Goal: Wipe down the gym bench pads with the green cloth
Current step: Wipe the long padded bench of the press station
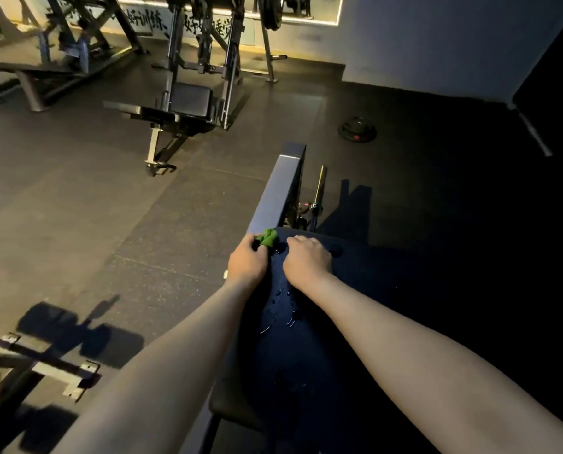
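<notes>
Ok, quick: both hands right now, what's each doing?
Left hand: holding the green cloth.
Right hand: fingers curled, resting on the bench pad, nothing visible in it.

Your head camera looks forward and down, close over the bench pad (306, 339), the gym floor (109, 208) spreading wide beyond

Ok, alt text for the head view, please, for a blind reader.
A person's left hand grips a bunched green cloth at the far end of a dark bench pad beaded with water droplets, while the right hand rests curled on the pad beside it. Behind, a dim gym with another machine and a weight plate on the floor.
</notes>
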